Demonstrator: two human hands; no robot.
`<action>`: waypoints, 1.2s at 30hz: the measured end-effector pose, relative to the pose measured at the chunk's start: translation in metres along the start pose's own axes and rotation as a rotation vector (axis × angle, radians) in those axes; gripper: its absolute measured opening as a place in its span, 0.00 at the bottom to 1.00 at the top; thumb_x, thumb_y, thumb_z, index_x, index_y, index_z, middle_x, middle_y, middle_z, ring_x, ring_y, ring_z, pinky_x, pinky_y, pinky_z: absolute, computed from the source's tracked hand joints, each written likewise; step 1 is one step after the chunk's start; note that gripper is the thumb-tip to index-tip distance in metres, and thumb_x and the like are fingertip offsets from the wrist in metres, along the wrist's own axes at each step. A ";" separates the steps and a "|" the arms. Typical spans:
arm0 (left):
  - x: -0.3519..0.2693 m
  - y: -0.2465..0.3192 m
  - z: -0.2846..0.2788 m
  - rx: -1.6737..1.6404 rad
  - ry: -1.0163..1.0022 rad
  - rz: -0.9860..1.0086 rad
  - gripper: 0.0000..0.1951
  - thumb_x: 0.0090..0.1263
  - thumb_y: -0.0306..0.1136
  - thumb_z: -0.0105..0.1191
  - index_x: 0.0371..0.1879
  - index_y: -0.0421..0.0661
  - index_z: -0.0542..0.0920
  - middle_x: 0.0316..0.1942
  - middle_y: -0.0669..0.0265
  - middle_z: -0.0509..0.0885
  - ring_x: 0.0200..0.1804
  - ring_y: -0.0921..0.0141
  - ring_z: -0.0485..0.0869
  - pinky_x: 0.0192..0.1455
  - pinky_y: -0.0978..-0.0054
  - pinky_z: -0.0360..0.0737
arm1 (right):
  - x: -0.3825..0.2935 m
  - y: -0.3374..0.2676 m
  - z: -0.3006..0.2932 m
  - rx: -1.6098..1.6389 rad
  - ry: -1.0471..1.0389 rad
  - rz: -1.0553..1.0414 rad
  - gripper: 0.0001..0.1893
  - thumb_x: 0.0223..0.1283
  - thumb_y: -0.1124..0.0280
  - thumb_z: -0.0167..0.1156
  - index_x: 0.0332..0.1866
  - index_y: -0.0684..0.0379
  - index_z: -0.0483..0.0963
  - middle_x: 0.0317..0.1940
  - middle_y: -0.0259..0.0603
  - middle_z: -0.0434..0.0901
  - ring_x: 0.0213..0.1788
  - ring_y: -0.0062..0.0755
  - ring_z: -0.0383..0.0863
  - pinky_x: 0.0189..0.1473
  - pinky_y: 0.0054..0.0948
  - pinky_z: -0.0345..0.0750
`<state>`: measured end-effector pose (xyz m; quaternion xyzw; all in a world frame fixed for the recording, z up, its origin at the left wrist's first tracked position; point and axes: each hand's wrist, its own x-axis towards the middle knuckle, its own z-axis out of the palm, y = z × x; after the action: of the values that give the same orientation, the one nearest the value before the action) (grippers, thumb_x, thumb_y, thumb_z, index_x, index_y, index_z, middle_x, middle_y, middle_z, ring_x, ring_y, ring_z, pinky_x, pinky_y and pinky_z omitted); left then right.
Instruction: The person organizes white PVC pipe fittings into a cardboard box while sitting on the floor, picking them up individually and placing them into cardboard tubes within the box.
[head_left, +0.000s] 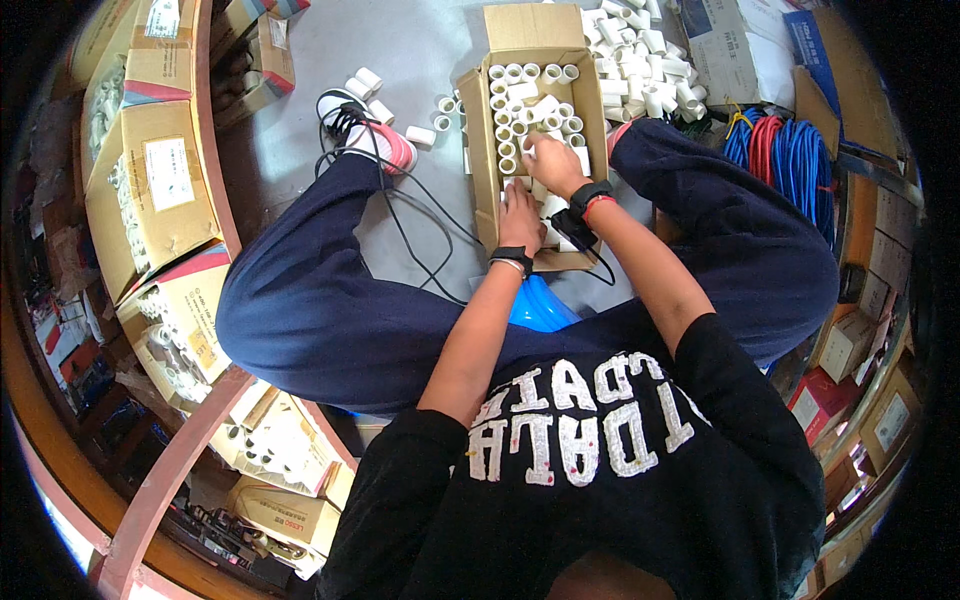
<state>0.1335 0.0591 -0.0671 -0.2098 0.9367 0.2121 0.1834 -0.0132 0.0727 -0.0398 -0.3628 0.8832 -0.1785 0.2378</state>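
An open cardboard box (469, 124) stands on the floor between the legs, holding many short white plastic pipe couplings (507, 149), some upright in rows, others lying on their sides. My left hand (519, 217) reaches into the near left part of the box, its fingers on or beside a white coupling; whether it grips one is hidden. Farther in, my right hand (553, 163) is bent over the couplings near the middle, with its fingertips at a white piece, and its hold is not clear. A small black device with a cable (574, 227) hangs by the right wrist.
A heap of loose white couplings (649, 67) lies beyond the box at the right. Several more (420, 135) lie near the left shoe. Coils of blue cable (801, 169) and red cable sit at the right. A blue plastic stool (544, 307) is below me. Shelved cartons (161, 165) line the left.
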 end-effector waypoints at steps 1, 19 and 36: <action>0.000 -0.001 0.001 0.001 -0.001 -0.005 0.34 0.54 0.39 0.58 0.60 0.36 0.68 0.70 0.48 0.54 0.71 0.53 0.54 0.66 0.58 0.62 | 0.001 -0.005 -0.003 0.054 -0.029 -0.045 0.09 0.53 0.64 0.57 0.35 0.58 0.76 0.35 0.47 0.81 0.38 0.46 0.82 0.42 0.41 0.78; -0.005 0.002 -0.017 -0.499 0.062 -0.078 0.33 0.63 0.28 0.47 0.69 0.39 0.54 0.69 0.48 0.55 0.71 0.49 0.54 0.70 0.57 0.59 | -0.011 0.006 0.038 0.092 -0.110 0.332 0.13 0.46 0.61 0.59 0.29 0.59 0.83 0.26 0.52 0.82 0.31 0.50 0.83 0.39 0.40 0.79; 0.003 -0.003 -0.009 -0.724 0.208 -0.142 0.38 0.62 0.34 0.54 0.70 0.45 0.50 0.72 0.50 0.50 0.71 0.50 0.54 0.70 0.61 0.61 | -0.006 -0.020 0.029 -0.019 -0.191 0.337 0.22 0.53 0.53 0.60 0.37 0.66 0.78 0.35 0.57 0.82 0.40 0.54 0.83 0.44 0.44 0.78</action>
<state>0.1303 0.0514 -0.0612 -0.3457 0.7978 0.4937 0.0156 0.0178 0.0592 -0.0519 -0.2275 0.9064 -0.0925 0.3437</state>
